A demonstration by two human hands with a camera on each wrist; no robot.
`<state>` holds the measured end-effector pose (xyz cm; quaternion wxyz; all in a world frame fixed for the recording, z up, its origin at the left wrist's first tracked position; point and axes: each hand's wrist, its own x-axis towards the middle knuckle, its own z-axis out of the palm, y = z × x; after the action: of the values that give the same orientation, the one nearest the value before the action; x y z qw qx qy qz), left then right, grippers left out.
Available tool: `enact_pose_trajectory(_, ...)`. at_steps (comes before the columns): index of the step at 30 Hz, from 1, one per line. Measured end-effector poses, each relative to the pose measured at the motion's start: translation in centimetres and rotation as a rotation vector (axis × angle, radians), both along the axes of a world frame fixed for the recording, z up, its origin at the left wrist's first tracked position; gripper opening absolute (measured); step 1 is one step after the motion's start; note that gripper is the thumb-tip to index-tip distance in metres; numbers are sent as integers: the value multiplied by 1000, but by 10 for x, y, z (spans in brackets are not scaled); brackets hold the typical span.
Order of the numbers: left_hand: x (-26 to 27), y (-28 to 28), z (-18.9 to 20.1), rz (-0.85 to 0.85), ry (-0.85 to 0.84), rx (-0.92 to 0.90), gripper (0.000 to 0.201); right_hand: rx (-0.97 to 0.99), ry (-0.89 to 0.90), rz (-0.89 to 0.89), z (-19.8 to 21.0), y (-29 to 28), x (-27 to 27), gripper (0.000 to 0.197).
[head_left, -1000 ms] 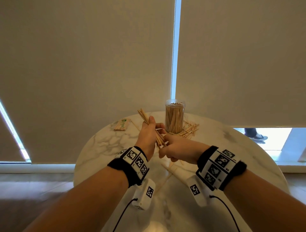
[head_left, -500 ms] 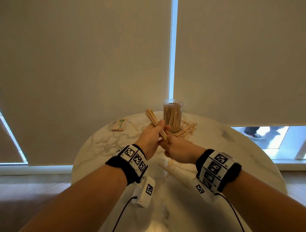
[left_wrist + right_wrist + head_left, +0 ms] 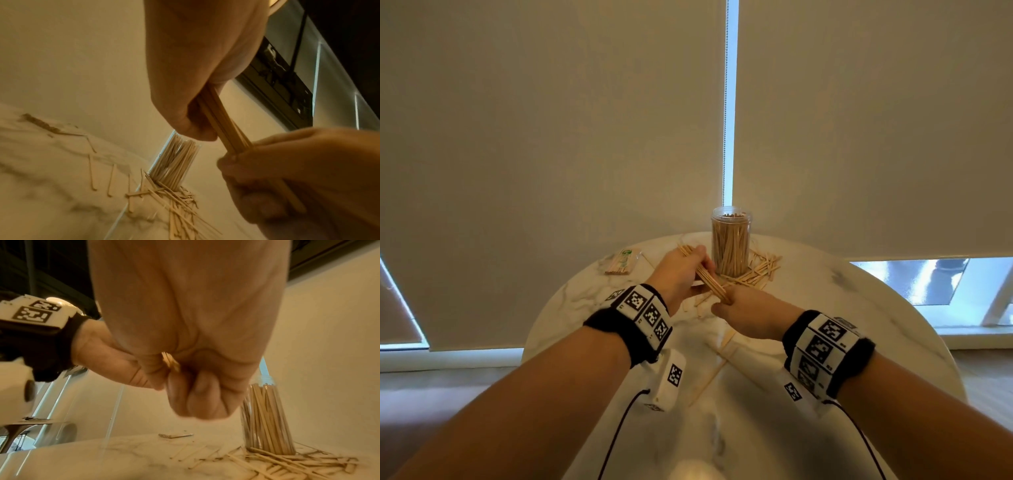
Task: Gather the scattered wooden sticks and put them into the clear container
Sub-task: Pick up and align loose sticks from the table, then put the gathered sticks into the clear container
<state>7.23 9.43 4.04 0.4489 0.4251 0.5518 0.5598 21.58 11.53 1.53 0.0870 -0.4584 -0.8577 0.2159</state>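
Note:
My left hand grips a bundle of wooden sticks around its upper part, above the round marble table. My right hand curls round the bundle's lower end; in the left wrist view the bundle of sticks runs from my left hand into my right hand. The sticks' ends poke out of my right fist. The clear container, packed with upright sticks, stands just behind the hands. Loose sticks lie scattered around its base.
A small packet of sticks lies at the table's back left. A few long sticks lie on the marble between my forearms. Roller blinds hang close behind the table. The table edge curves away on both sides.
Both hands have moved forward towards the container with the bundle. The right hand has slid down to the bundle's lower end.

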Motion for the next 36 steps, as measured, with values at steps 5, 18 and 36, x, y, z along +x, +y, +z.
enact_pose_trajectory(5,-8,12,2,285,24,161,40,154,47,-31,5,4,8,44)
enact_pose_trajectory(18,-6,44,0,43,764,-9,58,110,87,47,43,38,16,49)
enact_pose_trajectory(36,-39,213,24,-87,709,-73,127,474,-442,-97,160,221,-11,35)
